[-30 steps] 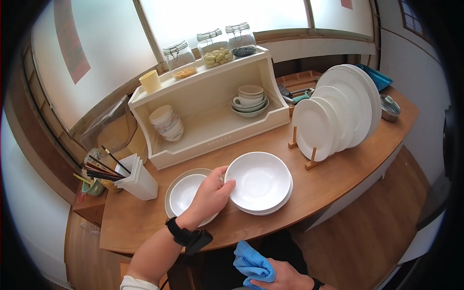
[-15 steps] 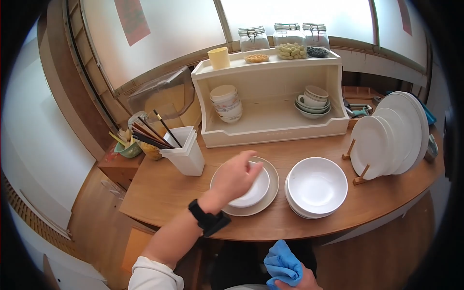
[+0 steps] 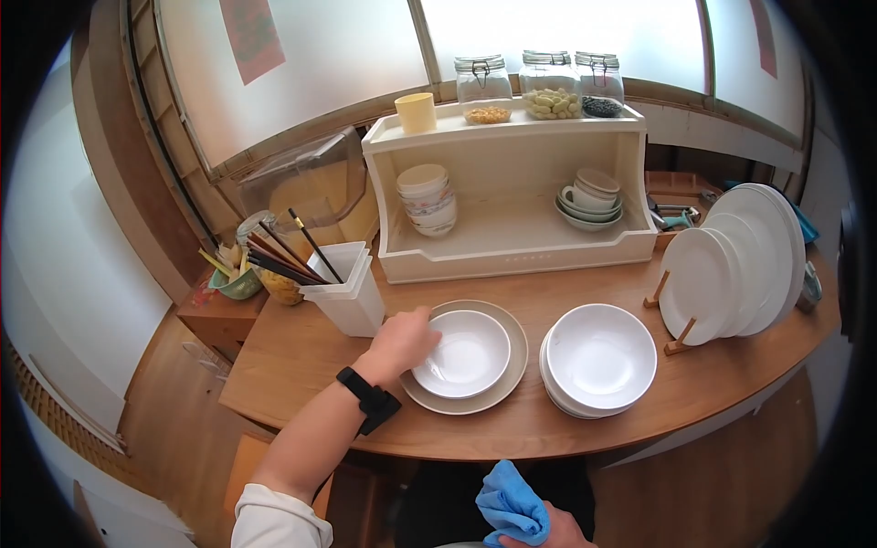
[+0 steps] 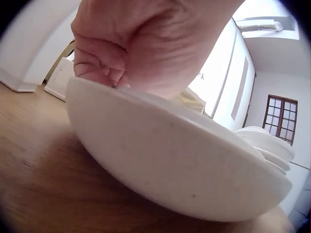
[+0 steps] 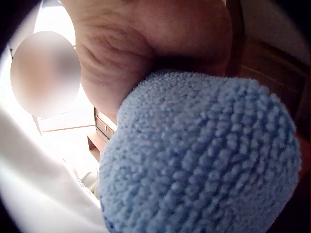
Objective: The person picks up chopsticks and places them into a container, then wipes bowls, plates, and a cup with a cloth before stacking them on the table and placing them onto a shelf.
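My left hand point(image 3: 402, 343) is at the left rim of a small white bowl point(image 3: 468, 358), with its fingers bent down over the rim. That bowl sits inside a wider beige plate point(image 3: 514, 376) on the table. In the left wrist view the fingers point(image 4: 99, 60) curl in behind the near rim of the plate point(image 4: 165, 150), and their tips are hidden. Low in the head view, my right hand point(image 3: 562, 532) grips a bunched blue cloth point(image 3: 513, 505), held in front of the table edge. The cloth's looped texture fills much of the right wrist view.
Stacked white bowls point(image 3: 601, 358) stand to the right of the plate. A wooden rack holds white plates point(image 3: 703, 285) beyond them. White containers with chopsticks point(image 3: 352, 301) stand at left. Behind is a cream shelf point(image 3: 516, 260) with bowls, cups and jars point(image 3: 550, 87) on top.
My left hand left the right-hand stack of bowls, passed over the small bowl, and has moved to its left rim. My right hand keeps the blue cloth. The head view swung left.
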A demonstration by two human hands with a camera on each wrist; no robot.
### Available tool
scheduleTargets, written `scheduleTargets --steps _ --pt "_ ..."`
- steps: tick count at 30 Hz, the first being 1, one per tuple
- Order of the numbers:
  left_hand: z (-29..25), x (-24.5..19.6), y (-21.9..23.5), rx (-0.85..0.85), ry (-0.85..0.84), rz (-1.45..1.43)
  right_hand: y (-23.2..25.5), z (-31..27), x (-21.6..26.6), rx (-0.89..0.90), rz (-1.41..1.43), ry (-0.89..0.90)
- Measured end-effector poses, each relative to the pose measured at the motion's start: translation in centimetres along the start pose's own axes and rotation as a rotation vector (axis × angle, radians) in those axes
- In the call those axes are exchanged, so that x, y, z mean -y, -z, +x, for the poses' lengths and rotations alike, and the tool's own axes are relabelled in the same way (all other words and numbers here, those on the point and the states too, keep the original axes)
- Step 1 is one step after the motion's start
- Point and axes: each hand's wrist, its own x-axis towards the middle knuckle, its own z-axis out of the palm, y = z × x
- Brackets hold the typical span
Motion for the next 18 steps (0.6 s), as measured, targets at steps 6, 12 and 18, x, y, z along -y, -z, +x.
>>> scheduleTargets --steps 6,12,18 --pt "-0.8 1.2 2.2 0.078 0.025 -0.483 -0.2 -0.9 -1.6 0.024 0.082 -0.091" --pt "-7.7 2.0 3.8 -0.301 -0.093 -0.791 0.5 0.4 -0.6 0.031 0.340 0.031" --pt "-16.7 -1.4 4.5 -0.404 -0.621 -0.338 -0.2 4.7 7.5 -0.321 0.155 0.425"
